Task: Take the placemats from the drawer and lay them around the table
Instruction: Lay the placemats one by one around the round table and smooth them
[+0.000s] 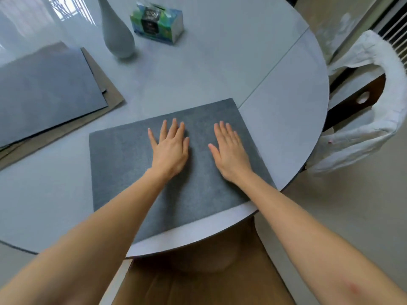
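A dark grey placemat (123, 164) lies flat on the round pale grey table (220, 69), close to its near edge. My left hand (170, 148) and my right hand (231, 150) both rest palm down on the mat, fingers spread and flat, holding nothing. A stack of more placemats (46, 91), grey on top with tan ones under it, sits on the table at the left.
A tall pale vase (116, 34) and a green tissue box (157, 22) stand at the far middle of the table. A chair draped with white cloth (372, 102) is at the right edge. A brown wooden chair seat (198, 280) is below the table's near rim.
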The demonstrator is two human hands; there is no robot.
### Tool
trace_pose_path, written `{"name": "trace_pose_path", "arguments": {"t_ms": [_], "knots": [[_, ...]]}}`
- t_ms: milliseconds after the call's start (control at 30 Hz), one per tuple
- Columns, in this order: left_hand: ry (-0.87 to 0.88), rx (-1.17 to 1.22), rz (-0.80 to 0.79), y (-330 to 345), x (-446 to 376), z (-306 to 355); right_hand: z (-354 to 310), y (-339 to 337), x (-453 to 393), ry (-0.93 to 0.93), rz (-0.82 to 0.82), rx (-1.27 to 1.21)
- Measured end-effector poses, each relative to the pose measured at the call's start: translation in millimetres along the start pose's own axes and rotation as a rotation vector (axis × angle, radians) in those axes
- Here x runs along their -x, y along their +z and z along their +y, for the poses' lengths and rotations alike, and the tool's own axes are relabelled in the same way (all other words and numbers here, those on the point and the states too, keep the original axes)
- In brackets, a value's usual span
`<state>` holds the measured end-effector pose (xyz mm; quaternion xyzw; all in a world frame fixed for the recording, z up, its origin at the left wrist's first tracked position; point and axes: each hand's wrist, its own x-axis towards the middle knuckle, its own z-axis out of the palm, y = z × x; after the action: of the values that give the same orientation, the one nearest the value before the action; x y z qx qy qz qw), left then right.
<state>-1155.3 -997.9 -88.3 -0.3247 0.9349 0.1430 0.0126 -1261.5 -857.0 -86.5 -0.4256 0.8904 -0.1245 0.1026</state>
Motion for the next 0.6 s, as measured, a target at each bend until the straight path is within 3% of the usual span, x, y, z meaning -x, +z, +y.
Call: {"name": "trace_pose_path", "arguments": {"t_ms": [100, 167, 333, 467, 600], "knots": [[0.03, -0.13, -0.047, 17.3, -2.7, -27.6, -5.9, 22.7, -15.6, -0.207, -0.135, 0.134], [0.047, -0.159, -0.01, 25.3, 0.3, -34.9, 1.2, 29.8, -30.6, -0.248, -0.126, 0.192], [0.062, -0.158, 0.022, 25.9, -2.5, -34.6, 16.6, 21.8, -93.4, -0.012, -0.031, 0.135], [0.068, -0.122, 0.0, 25.1, -1.6, -36.4, 21.1, 22.2, -109.4, 0.337, 0.104, 0.089], [0.135, -0.096, -0.024, 11.6, 4.6, -80.8, 16.1, 22.6, -108.2, 0.369, 0.112, 0.11]]}}
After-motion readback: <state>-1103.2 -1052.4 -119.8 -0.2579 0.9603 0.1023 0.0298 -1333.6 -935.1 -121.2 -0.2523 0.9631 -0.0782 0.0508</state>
